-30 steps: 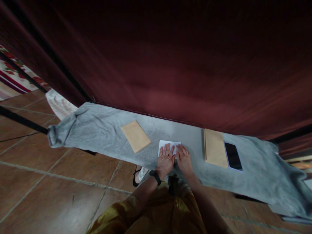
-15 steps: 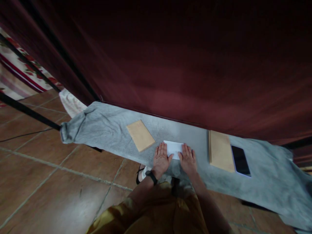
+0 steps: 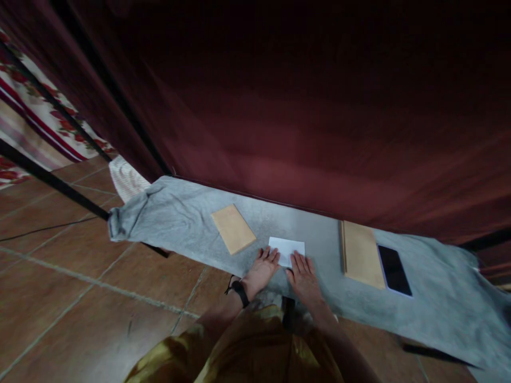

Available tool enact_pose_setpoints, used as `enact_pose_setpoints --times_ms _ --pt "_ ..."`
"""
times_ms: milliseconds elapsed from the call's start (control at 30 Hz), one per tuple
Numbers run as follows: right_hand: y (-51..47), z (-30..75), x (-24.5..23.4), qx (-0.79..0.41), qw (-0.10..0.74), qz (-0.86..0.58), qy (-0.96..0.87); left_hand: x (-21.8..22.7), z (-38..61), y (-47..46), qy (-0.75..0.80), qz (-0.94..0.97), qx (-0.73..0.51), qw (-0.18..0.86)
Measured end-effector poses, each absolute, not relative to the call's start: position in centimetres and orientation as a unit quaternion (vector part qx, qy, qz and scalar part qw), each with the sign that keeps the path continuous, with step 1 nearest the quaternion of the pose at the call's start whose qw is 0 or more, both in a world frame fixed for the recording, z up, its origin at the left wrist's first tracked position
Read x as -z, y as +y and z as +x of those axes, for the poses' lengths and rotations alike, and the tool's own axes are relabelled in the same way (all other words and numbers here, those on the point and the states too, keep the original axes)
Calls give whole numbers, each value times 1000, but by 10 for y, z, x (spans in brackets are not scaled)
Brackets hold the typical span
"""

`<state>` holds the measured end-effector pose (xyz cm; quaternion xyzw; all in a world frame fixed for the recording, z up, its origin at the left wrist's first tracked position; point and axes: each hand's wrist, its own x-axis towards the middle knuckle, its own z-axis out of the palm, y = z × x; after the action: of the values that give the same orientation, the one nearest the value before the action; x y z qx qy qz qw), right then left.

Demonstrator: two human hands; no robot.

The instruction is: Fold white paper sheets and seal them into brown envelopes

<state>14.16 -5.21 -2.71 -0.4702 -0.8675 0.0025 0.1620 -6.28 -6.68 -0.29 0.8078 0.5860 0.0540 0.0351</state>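
A small white sheet of paper [image 3: 286, 249], perhaps folded, lies flat on the grey cloth in front of me. Its left edge is under the fingertips of my left hand [image 3: 262, 267], which wears a dark band at the wrist. On the lower right of the paper rest the fingers of my right hand [image 3: 304, 277], stretched out and flat. Neither hand grips anything. To the left of the paper lies a tan envelope [image 3: 234, 229], set at a slant.
A stack of tan envelopes [image 3: 362, 254] lies to the right, with a phone [image 3: 394, 270] beside it. The grey cloth [image 3: 175, 213] covers a narrow bench. Behind it hangs a dark red curtain [image 3: 259, 133]. Black metal bars [image 3: 59, 181] stand at the left.
Both hands have slid a little toward me on the paper, uncovering more of it, and the left hand has turned inward. The whole view has shifted slightly.
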Motion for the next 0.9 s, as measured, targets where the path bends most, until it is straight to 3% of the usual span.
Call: enact_pose_setpoints --times_ms 267,333,433,500,600,667,733,900 --pt "-47 116 -1 -96 197 -507 -834 -38 -55 -59 555 829 -52 48" --pt "-44 114 -11 -161 252 -535 -790 -53 -56 -58 558 821 -112 48" --pt "-39 114 -26 -304 400 -547 -670 -64 -55 -59 606 728 -312 73" --pt "-37 114 -31 -435 500 -517 -541 -59 -49 -61 642 609 -441 153" --pt "-40 112 -28 -576 573 -466 -351 -38 -34 -70 628 441 -506 394" --pt "-45 111 -19 -596 573 -471 -308 -22 -25 -75 592 380 -487 518" --pt "-49 114 -8 -593 560 -490 -309 -12 -21 -76 580 363 -473 555" --pt "-51 147 14 -479 528 -588 -381 -12 -39 -57 637 527 -386 409"
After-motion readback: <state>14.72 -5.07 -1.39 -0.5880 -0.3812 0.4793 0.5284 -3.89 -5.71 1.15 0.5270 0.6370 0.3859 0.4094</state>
